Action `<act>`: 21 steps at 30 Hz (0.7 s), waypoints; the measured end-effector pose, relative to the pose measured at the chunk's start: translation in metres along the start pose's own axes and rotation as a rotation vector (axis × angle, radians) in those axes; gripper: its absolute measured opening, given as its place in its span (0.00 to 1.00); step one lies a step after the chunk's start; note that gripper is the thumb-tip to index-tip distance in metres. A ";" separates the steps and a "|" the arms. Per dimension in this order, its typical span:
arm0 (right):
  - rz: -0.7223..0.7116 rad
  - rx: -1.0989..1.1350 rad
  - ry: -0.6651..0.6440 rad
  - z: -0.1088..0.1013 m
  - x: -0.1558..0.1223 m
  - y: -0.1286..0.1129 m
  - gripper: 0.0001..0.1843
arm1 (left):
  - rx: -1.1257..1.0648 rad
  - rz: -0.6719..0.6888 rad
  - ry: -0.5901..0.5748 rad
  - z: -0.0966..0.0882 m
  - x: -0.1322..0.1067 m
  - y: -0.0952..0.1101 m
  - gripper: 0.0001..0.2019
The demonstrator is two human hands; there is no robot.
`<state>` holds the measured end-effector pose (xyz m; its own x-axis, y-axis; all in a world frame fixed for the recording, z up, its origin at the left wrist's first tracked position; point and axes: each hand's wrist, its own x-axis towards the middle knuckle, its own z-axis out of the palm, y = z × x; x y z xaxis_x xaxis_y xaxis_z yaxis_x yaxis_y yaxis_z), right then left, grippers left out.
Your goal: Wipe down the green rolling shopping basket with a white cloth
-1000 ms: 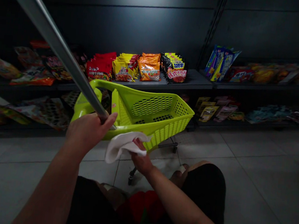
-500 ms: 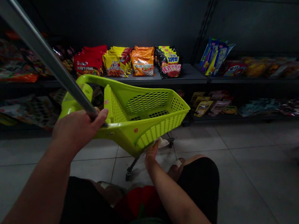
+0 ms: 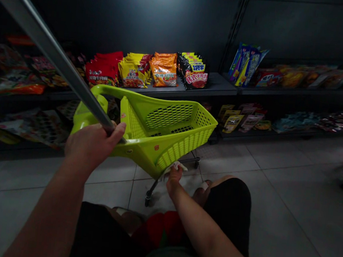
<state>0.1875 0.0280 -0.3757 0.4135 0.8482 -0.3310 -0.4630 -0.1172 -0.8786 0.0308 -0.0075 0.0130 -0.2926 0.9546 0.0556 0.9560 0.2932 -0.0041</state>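
A lime-green shopping cart (image 3: 145,152) with a perforated basket stands in front of me, tilted in my view. My left hand (image 3: 93,141) is closed around a metal pole (image 3: 65,67) that runs from the upper left down to the cart's near side, the thumb lying along it. Below the basket, my right hand (image 3: 173,178) grips a crumpled white cloth (image 3: 181,167) by the cart's metal leg (image 3: 152,188). The hand partly hides the cloth, and whether the cloth touches the leg I cannot tell.
Behind the cart, a dark shelf (image 3: 221,86) carries red, yellow, orange and black noodle packets (image 3: 196,76). Blue snack bags (image 3: 248,67) stand farther right. More packets (image 3: 232,122) lie on the lower shelf. Cart casters (image 3: 148,199) rest on the tiled floor (image 3: 278,187), close to my knees.
My right hand and the cloth have shifted slightly down and left under the basket, and more of the cloth shows. My left hand keeps its grip on the pole.
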 end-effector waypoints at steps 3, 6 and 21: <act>0.151 0.021 -0.112 0.005 -0.033 0.003 0.15 | 0.000 0.000 0.012 0.001 0.002 -0.002 0.33; 0.243 0.060 -0.212 0.019 -0.070 -0.002 0.12 | 0.005 0.015 0.011 0.002 0.003 -0.004 0.33; -0.391 0.025 -0.119 0.082 -0.056 -0.181 0.23 | 0.019 0.019 0.004 0.001 0.001 -0.002 0.35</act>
<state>0.1839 0.0444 -0.1702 0.4693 0.8803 0.0697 -0.3086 0.2374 -0.9211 0.0283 -0.0072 0.0123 -0.2742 0.9598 0.0595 0.9608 0.2760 -0.0244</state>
